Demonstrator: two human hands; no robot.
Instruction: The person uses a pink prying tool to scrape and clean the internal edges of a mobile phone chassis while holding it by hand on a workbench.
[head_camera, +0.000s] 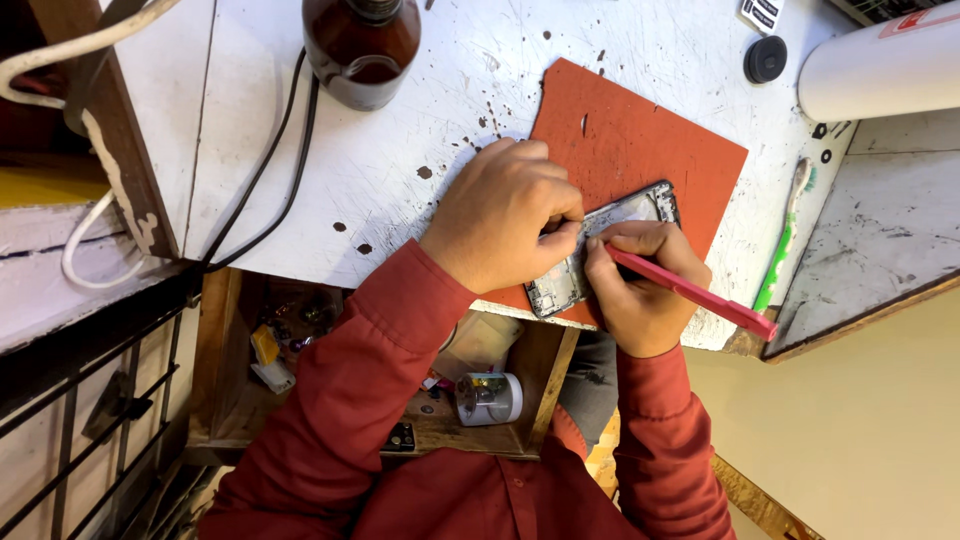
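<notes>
Left hand (505, 215) presses down on the near end of an opened phone frame (600, 250), fingers curled together over its edge, which pins the frame flat so it does not shift under tool pressure. Right hand (645, 290) is clamped on a slim pink pry tool (690, 290) in a pen-style grip; the tool's working tip sits at the frame, between the two hands, and its handle trails out past the right wrist. This grip appears chosen for fine control at the tip.

Beneath both hands lies a rust-red mat (620, 130), which cushions the frame and keeps it off the scratched white tabletop (400, 170). The frame lies diagonally across the mat's near corner, close to the tabletop edge and the person's body, within easy reach.

Beyond the left hand stands a brown glass bottle (360, 45), with black cables (270, 170) running past it. Outboard of the right hand lies a green-handled toothbrush (785, 235). Farther off sit a white cylinder (880, 70) and a small black round cap (765, 58). Below the left forearm, an open wooden drawer (230, 400) holds assorted small parts.
</notes>
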